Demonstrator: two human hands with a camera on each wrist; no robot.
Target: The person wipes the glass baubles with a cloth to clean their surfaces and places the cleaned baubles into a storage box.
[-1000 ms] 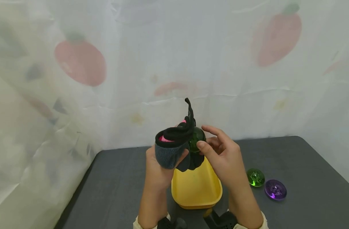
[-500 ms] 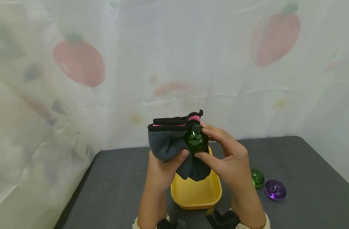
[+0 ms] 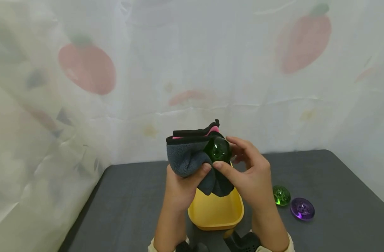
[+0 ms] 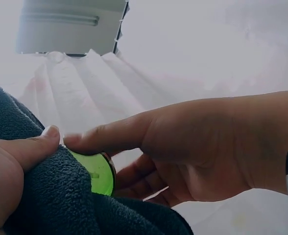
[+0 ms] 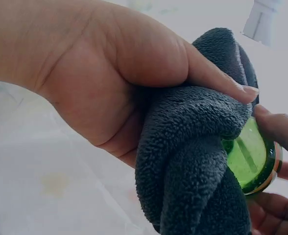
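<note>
1. Since half a second ago the green glass knob (image 3: 219,149) has turned a little in the cloth and sits slightly lower, and the left thumb has slid up to press the grey cloth (image 3: 187,159) against its rim; a second ago the cloth was bunched with a black strap sticking up, whereas now it lies folded flat along the top.
2. The green glass knob is held in the air above the yellow tub (image 3: 215,211), between the two hands. Much of it is hidden: the cloth wraps its left and lower side, and only its domed face and a metal rim show in the right wrist view (image 5: 252,159).
3. The left hand (image 3: 182,182) grips the grey cloth, fingers curled into the folds, thumb on top. A pink lining and black edging peek out at the cloth's upper edge.
4. The right hand (image 3: 248,171) pinches the knob, thumb below and forefinger above; its other fingers behind the knob are hard to make out.
5. The tub's inside is partly covered by the hanging cloth and the wrists; the visible part holds nothing.
6. On the dark table (image 3: 337,196), right of the tub, a second green knob (image 3: 281,195) and a purple knob (image 3: 302,209) lie just beside each other, unmoved.
</note>
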